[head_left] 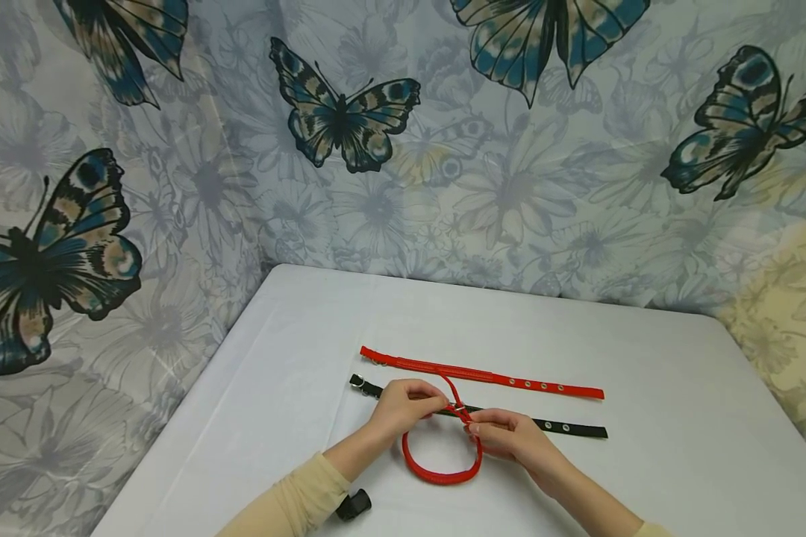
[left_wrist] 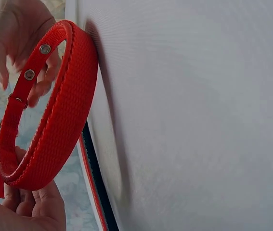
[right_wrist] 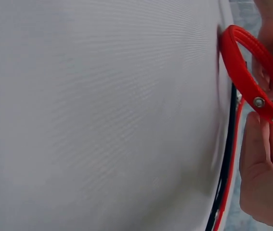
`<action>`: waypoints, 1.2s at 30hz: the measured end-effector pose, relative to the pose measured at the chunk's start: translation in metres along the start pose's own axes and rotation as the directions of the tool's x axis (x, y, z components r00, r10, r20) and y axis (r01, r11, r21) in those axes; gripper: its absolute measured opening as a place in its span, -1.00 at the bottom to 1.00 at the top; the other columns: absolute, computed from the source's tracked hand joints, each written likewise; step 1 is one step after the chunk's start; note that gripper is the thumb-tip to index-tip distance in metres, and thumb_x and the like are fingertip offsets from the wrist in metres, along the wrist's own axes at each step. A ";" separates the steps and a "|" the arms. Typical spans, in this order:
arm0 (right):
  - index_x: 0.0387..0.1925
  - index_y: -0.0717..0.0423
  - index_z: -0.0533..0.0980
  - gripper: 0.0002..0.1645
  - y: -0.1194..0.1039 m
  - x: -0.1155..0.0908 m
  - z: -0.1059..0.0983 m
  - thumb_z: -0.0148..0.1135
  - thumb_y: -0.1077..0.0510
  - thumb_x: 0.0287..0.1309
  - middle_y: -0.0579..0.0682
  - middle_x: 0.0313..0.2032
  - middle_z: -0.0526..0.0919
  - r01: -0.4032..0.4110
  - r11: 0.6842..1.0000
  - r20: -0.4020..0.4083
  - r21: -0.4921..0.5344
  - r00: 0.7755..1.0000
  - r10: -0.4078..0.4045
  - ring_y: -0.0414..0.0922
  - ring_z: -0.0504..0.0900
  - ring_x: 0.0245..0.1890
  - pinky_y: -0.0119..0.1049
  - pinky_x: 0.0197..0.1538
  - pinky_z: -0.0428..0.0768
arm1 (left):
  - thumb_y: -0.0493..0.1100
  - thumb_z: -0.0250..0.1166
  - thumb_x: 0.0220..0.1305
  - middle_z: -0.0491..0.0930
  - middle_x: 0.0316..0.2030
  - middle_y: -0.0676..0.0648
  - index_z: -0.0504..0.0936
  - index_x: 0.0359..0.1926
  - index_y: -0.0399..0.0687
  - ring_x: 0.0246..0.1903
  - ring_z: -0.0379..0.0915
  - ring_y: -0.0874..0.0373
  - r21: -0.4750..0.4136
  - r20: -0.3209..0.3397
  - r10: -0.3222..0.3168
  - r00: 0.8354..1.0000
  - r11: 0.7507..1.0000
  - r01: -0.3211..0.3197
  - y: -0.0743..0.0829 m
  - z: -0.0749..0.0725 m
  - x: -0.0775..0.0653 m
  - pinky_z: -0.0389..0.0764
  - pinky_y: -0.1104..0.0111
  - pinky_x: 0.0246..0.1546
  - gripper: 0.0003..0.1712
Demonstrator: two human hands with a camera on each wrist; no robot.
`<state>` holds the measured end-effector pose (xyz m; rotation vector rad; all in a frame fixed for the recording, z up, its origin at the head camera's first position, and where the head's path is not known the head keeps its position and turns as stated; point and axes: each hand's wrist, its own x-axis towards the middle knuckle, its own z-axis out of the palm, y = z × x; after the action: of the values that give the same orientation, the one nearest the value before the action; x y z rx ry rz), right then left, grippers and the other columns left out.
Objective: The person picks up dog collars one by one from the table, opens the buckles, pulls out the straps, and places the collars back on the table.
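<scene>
A red collar (head_left: 443, 477), bent into a loop with its padded band lowest, stands over the near part of the table. My left hand (head_left: 406, 406) pinches it at the buckle end, where a short strap tip hangs out in the left wrist view. My right hand (head_left: 513, 440) holds the strap at the loop's right side, fingertips close to the metal eyelets (right_wrist: 259, 102). Just beyond, a black collar (head_left: 580, 429) lies flat, its middle partly hidden by the hands. Farther back lies a second red collar (head_left: 470, 371), stretched out straight.
The white table (head_left: 645, 358) runs back to a butterfly-patterned cloth (head_left: 551, 186) on the walls. A small black object (head_left: 354, 505) shows beside the left forearm. Both flat collars lie roughly parallel across the table.
</scene>
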<state>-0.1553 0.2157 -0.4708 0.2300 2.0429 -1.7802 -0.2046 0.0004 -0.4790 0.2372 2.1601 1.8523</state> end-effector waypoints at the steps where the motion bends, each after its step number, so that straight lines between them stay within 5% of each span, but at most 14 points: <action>1: 0.03 0.27 0.56 -0.43 0.001 0.000 -0.001 0.37 -0.07 0.15 0.07 -0.12 0.71 -0.004 1.000 0.007 0.007 1.000 0.004 -0.14 0.65 -0.11 -0.26 -0.04 0.63 | -0.17 0.43 0.09 0.69 -0.46 0.04 0.76 -0.35 -0.11 -0.43 0.56 0.22 -0.003 -0.007 -0.003 1.000 1.000 0.003 -0.001 0.000 0.000 0.60 0.33 -0.34 -0.89; 36: -0.02 0.23 0.58 -0.49 0.001 0.003 -0.002 0.37 -0.06 0.15 0.06 -0.16 0.69 -0.001 1.000 -0.027 0.023 1.000 0.002 -0.09 0.58 -0.19 -0.28 -0.07 0.61 | -0.20 0.42 0.15 0.70 -0.37 -0.03 0.71 -0.29 -0.28 -0.42 0.58 0.20 -0.155 -0.101 -0.058 0.993 0.987 0.042 -0.002 -0.001 -0.004 0.65 0.29 -0.26 -0.81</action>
<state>-0.1581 0.2171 -0.4732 0.2638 2.0414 -1.8094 -0.2014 -0.0020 -0.4802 0.0538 2.0560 2.0313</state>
